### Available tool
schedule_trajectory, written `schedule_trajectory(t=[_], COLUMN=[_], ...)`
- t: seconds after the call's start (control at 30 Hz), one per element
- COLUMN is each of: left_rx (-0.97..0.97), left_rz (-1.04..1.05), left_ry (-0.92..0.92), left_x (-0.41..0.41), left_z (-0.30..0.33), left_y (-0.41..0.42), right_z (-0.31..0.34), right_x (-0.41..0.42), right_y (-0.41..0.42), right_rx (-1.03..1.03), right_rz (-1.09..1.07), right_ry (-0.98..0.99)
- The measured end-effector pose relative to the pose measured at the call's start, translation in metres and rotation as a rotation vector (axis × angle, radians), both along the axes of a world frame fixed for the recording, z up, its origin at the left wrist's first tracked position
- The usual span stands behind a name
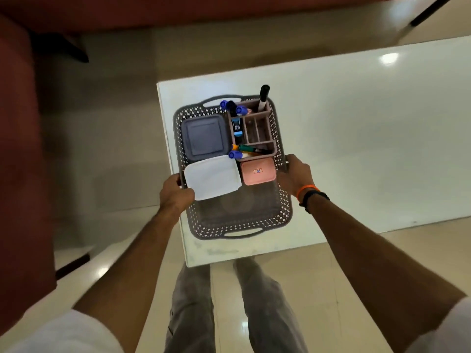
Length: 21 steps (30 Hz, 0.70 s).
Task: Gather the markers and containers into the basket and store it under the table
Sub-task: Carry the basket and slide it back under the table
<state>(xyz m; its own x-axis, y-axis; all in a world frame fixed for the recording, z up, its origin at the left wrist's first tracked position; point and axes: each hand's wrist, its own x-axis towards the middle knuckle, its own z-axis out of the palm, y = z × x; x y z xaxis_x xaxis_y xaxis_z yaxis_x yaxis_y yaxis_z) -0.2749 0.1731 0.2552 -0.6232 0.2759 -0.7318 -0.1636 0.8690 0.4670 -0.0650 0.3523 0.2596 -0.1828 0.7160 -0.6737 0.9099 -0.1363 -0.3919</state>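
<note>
A grey perforated basket (pixel 280 215) sits over the near left corner of the white table (pixel 356 138). Inside it lie a grey lidded container (pixel 204 135), a white lidded container (pixel 212 177), a small pink container (pixel 258 171) and a pink divided organiser (pixel 257 131) with several markers (pixel 235 154); one black marker (pixel 263 96) stands upright at the far end. My left hand (pixel 175 192) grips the basket's left rim. My right hand (pixel 297 174) grips its right rim.
A dark red sofa (pixel 23 149) runs along the left and the far side. Glossy beige floor tiles (pixel 114 149) surround the table. My legs in grey trousers (pixel 229 301) stand at the table's near edge. A black furniture leg (pixel 428 11) shows top right.
</note>
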Motion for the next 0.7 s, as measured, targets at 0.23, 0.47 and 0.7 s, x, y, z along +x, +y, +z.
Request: schedule_trajectory(t=[0.23, 0.47, 0.7], left_rx=[0.248, 0.316, 0.401], left_rz=[0.046, 0.119, 0.183], left_ry=[-0.101, -0.091, -0.11], left_x=[0.007, 0.019, 0.049], left_z=[-0.005, -0.003, 0.046], left_y=[-0.011, -0.018, -0.059], right_z=[-0.014, -0.002, 0.046], right_x=[-0.001, 0.009, 0.038], right_y=[0.002, -0.001, -0.044], right_rx=[0.097, 0.152, 0.164], right_rz=[0.065, 0.031, 0.036], right_ry=[0.07, 0.172, 0.191])
